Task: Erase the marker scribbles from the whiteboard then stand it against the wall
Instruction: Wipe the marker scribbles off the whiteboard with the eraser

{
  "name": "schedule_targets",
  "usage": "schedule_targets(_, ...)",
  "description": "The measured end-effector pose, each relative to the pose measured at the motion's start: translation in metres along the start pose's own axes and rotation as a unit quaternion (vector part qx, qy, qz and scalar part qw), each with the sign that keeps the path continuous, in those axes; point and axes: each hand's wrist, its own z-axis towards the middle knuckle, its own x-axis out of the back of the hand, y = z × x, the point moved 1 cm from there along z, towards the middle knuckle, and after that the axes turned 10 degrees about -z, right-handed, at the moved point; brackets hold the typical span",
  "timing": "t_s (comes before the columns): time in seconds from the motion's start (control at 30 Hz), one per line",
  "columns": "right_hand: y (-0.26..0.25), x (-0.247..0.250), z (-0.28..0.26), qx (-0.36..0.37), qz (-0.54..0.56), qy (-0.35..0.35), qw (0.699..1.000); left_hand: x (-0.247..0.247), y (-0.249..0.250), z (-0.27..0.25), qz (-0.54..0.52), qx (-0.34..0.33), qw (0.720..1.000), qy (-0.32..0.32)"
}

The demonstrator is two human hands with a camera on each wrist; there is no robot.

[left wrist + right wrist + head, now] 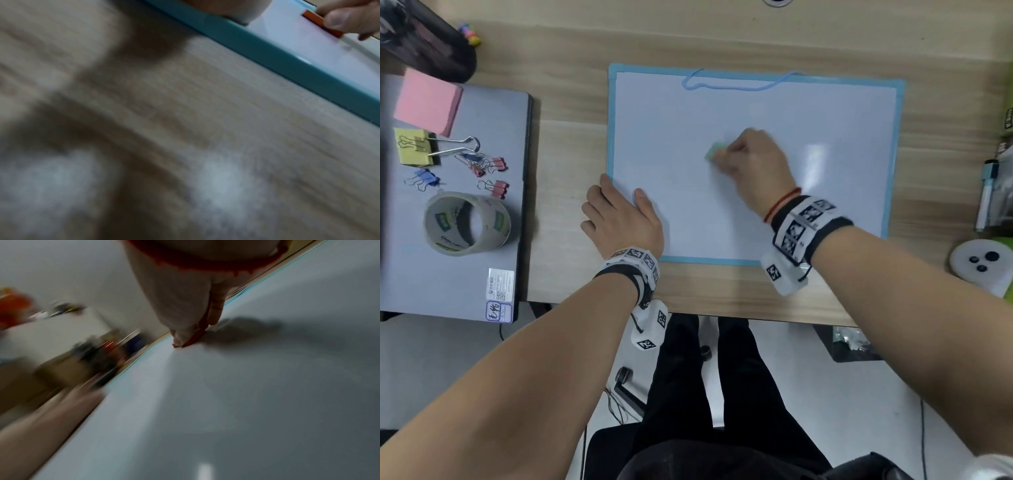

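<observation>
The whiteboard [825,205] with its light-blue frame [267,53] lies flat on the wooden desk. Its white surface shows no marker marks in the head view. My right hand [750,157] grips a small eraser [714,156] and presses it on the middle of the board. The eraser looks green from above, and the wrist views show its red edge [320,22] against the board [246,386]. My left hand [616,202] lies flat on the board's near left corner, fingers spread over the frame onto the desk.
A closed grey laptop [493,144] lies left of the board, carrying sticky notes [428,101], binder clips [489,168] and a tape roll [467,222]. A marker [988,195] and a white round object [983,263] sit at the right. A blue cord [729,84] loops over the board's far edge.
</observation>
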Motion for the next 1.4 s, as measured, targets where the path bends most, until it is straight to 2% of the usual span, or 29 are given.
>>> schedule_targets(0.1,0.026,0.023,0.02,-0.002,-0.024,0.143,0.989,0.0,-0.001,0.0,0.001,0.0,1.0,-0.002)
schedule_targets(0.17,0.026,0.023,0.021,-0.004,-0.061,0.163,0.985,-0.001,-0.001,0.0,0.004,-0.001,1.0,-0.001)
schedule_targets(0.23,0.007,0.004,0.011,-0.035,0.008,0.115,0.993,-0.001,-0.002,0.0,0.004,0.0,1.0,-0.004)
schedule_targets(0.3,-0.019,-0.021,-0.016,-0.042,0.08,0.013,0.996,-0.001,-0.001,0.0,0.002,0.0,1.0,-0.004)
schedule_targets(0.37,-0.039,-0.046,-0.048,0.035,0.074,-0.069,0.994,-0.001,-0.001,0.0,-0.001,0.002,1.0,0.001)
schedule_targets(0.4,-0.042,-0.049,-0.057,0.075,0.048,-0.089,0.992,-0.001,0.0,0.0,-0.001,0.002,1.0,0.004)
schedule_targets(0.47,-0.038,-0.041,-0.047,0.083,0.02,-0.067,0.994,-0.001,0.0,0.0,-0.001,0.001,1.0,0.007)
schedule_targets(0.57,-0.021,-0.017,-0.003,-0.012,0.069,0.041,0.997,-0.001,0.0,0.0,0.003,-0.001,1.0,0.006)
schedule_targets(0.63,-0.024,-0.013,0.008,-0.009,0.067,0.071,0.995,-0.001,-0.001,0.0,0.003,-0.001,1.0,0.005)
schedule_targets(0.67,-0.03,-0.017,0.006,-0.011,0.057,0.067,0.996,-0.001,-0.001,0.0,0.003,-0.002,1.0,0.005)
schedule_targets(0.73,-0.047,-0.031,-0.012,0.008,0.054,0.01,0.998,-0.002,-0.002,0.001,0.0,-0.003,1.0,0.007)
schedule_targets(0.83,-0.055,-0.052,-0.053,0.1,0.007,-0.071,0.992,-0.002,-0.001,0.001,-0.006,-0.003,1.0,0.008)
schedule_targets(0.87,-0.05,-0.053,-0.063,0.118,-0.005,-0.077,0.99,-0.002,-0.001,0.001,-0.006,-0.003,1.0,0.008)
schedule_targets(0.9,-0.042,-0.052,-0.068,0.111,-0.001,-0.067,0.992,-0.001,-0.001,0.0,-0.006,-0.003,1.0,0.009)
schedule_targets(0.97,-0.018,-0.038,-0.071,0.038,0.042,-0.033,0.998,-0.001,-0.002,0.0,-0.007,-0.005,1.0,0.01)
schedule_targets(1.03,0.021,-0.013,-0.064,-0.025,0.017,0.06,0.998,-0.001,-0.003,0.0,-0.012,-0.007,1.0,0.007)
schedule_targets(1.13,0.091,0.037,-0.057,-0.133,-0.061,0.154,0.977,-0.001,-0.003,0.001,-0.014,-0.006,1.0,0.006)
schedule_targets(1.23,0.125,0.059,-0.076,-0.185,-0.094,0.222,0.953,-0.001,-0.003,-0.001,-0.014,-0.006,1.0,0.006)
schedule_targets(1.3,0.121,0.042,-0.096,-0.187,-0.063,0.207,0.958,-0.002,-0.003,-0.001,-0.014,-0.007,1.0,0.007)
schedule_targets(1.4,0.104,0.01,-0.129,-0.152,-0.005,0.113,0.982,-0.002,-0.003,-0.001,-0.018,-0.007,1.0,0.01)
